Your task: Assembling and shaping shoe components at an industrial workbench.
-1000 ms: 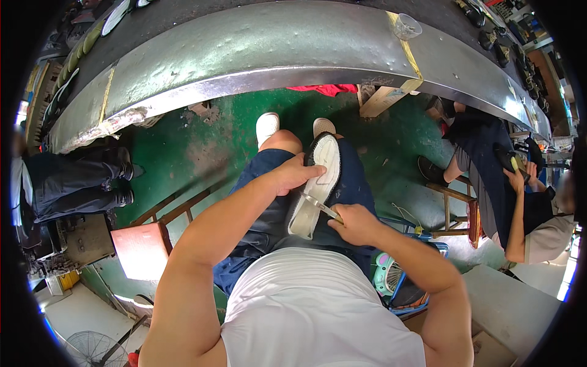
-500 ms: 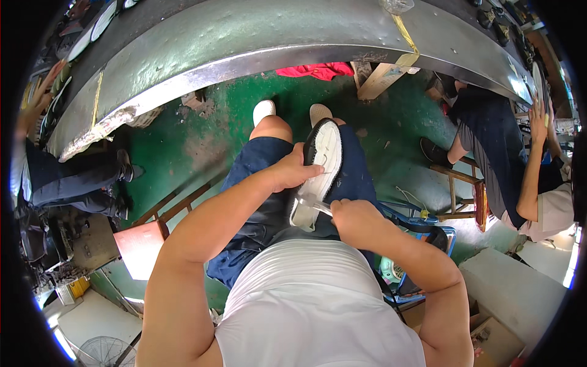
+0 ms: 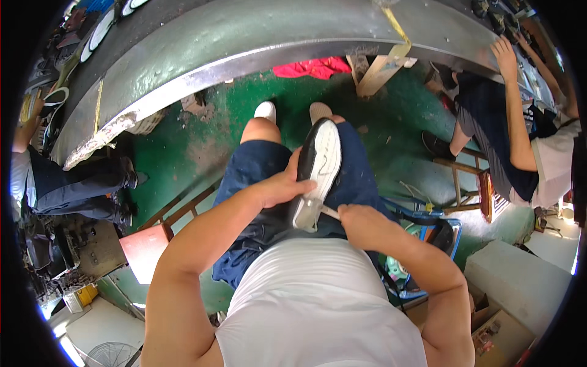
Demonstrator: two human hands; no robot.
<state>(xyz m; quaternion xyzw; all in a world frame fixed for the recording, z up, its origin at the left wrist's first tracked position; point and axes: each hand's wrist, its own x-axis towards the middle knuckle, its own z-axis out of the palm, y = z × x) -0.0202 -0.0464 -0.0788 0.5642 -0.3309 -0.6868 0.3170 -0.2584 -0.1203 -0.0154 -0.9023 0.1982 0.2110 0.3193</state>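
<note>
A black shoe (image 3: pixel 328 153) with a white underside turned up rests across my lap, toe pointing away from me. My left hand (image 3: pixel 285 185) grips its left side, with the thumb lying across the underside near the heel. In my right hand (image 3: pixel 365 227) is the handle of a hammer (image 3: pixel 331 212). The blurred hammer head lies over the heel part of the shoe, just below my left thumb; whether it touches cannot be told.
A long metal-topped workbench (image 3: pixel 244 46) curves ahead of my knees, with a wooden leg (image 3: pixel 378 74) below it. Co-workers sit at both sides, one with an arm (image 3: pixel 518 122) on the bench. A wooden stool (image 3: pixel 145 248) stands left, a blue-framed chair (image 3: pixel 449 238) right.
The hammer head has shifted slightly and is now blurred over the heel. My left thumb has slid a little toward the heel. The co-worker's hand at right has moved up onto the bench.
</note>
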